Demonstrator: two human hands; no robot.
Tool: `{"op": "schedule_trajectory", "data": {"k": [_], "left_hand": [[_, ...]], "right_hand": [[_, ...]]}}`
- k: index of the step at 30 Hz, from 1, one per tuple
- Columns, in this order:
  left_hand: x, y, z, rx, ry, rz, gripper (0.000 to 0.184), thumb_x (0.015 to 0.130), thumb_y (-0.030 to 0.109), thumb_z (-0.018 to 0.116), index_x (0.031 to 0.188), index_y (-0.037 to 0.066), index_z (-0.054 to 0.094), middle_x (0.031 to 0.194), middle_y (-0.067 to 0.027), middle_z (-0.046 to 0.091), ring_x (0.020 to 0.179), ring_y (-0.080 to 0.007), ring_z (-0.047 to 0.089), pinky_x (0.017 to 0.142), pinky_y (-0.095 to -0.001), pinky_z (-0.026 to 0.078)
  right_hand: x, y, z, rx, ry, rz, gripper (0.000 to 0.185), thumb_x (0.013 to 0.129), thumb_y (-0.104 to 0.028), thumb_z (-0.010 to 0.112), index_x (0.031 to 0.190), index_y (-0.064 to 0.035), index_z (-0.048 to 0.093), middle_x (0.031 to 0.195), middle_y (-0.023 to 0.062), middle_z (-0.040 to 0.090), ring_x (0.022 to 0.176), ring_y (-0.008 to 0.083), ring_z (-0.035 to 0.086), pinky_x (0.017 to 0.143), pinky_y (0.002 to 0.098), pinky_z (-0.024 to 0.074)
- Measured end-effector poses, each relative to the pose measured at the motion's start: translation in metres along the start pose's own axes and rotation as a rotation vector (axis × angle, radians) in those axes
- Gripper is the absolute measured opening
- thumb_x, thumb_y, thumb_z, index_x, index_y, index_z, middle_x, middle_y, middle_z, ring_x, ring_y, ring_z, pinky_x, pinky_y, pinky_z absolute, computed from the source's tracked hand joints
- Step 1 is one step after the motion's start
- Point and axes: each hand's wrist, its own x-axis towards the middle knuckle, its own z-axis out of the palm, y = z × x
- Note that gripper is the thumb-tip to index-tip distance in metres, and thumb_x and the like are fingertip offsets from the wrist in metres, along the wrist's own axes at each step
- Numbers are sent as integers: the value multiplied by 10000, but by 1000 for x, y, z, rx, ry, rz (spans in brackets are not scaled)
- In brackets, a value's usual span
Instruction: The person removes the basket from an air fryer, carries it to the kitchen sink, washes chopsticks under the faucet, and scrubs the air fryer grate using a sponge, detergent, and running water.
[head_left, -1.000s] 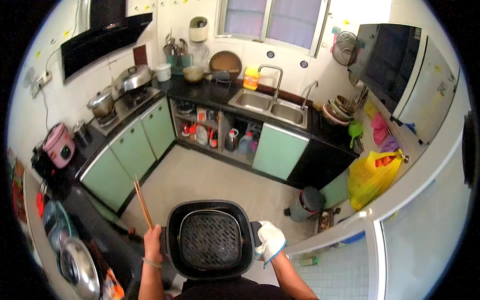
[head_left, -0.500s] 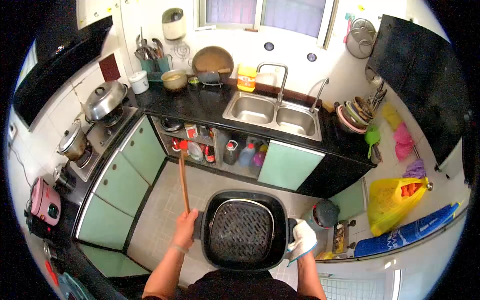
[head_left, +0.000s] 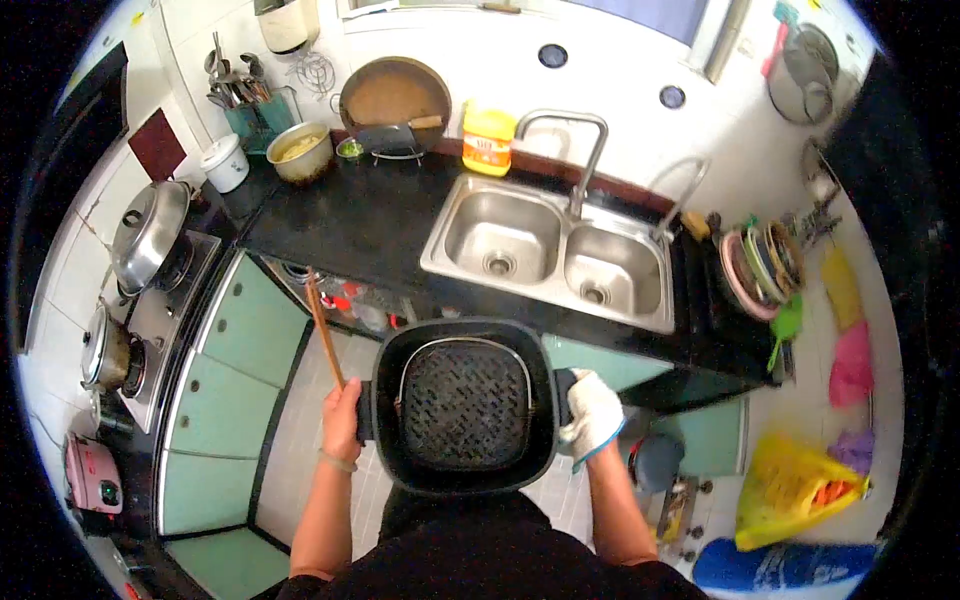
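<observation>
1. Black square pot, lower centre of frame, handles pointing left and right!
2. Left hand clamps one handle plus chopsticks; gloved right hand clamps the other.
3. Pot squarely between, neither nearer.

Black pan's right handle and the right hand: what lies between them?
A white glove, worn on the right hand, lies between it and the handle of the black pan, in the head view.

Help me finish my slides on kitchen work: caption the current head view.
A bare left hand, also holding chopsticks, and a gloved right hand hold a black pan by its handles.
</observation>
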Motion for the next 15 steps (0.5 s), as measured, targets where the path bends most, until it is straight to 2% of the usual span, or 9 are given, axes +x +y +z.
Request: {"op": "schedule_trajectory", "data": {"k": [1,3,5,6,8,10,13,15], "left_hand": [[14,0,-2,-23,18,18,193,893,219,507,785,60,528,669,17,564,542,-66,509,491,-217,410],[43,12,2,-29,78,32,214,886,249,512,758,78,533,636,22,562,505,-74,513,466,-214,414],[75,24,0,-40,94,45,225,876,276,523,752,90,543,627,27,558,497,-77,514,465,-217,419],[94,30,-3,-31,124,55,216,878,271,520,780,80,551,650,17,572,508,-79,524,466,-221,424],[140,36,-16,-60,147,33,208,886,233,506,790,51,543,665,-15,597,518,-99,551,484,-230,453],[177,54,-16,-78,125,51,207,888,237,503,802,52,542,686,-19,599,540,-103,557,500,-235,459],[248,80,-12,-137,92,99,204,892,241,496,830,52,541,737,-29,603,589,-110,567,533,-247,468],[301,88,-14,-198,80,87,209,896,249,496,871,45,538,786,-35,596,644,-118,573,565,-260,474]], "right_hand": [[10,-20,2,-110,-33,-41,460,640,-171,624,1091,-133,545,969,155,611,891,272,597,785,325,472],[48,-31,20,-301,-15,-226,565,566,-198,694,1106,-134,541,992,140,605,912,278,590,803,310,471],[79,-59,34,-87,-70,-193,371,640,-166,656,1001,-103,598,892,162,628,849,289,610,759,338,474],[81,-92,29,-113,-77,-191,327,644,-148,656,964,-97,610,869,166,630,834,293,615,742,346,477],[109,-121,43,-83,-117,-253,358,618,-157,682,964,-108,606,903,163,623,846,294,614,725,345,485],[143,-148,60,-478,-111,-344,311,643,-198,667,920,-67,613,914,189,610,834,294,620,675,352,494],[213,-185,100,-53,-113,-163,222,737,-144,489,873,-7,597,745,251,597,678,326,633,561,385,493],[285,-185,147,216,-167,18,231,746,-124,456,865,18,593,732,247,599,594,316,624,494,406,467]]}}
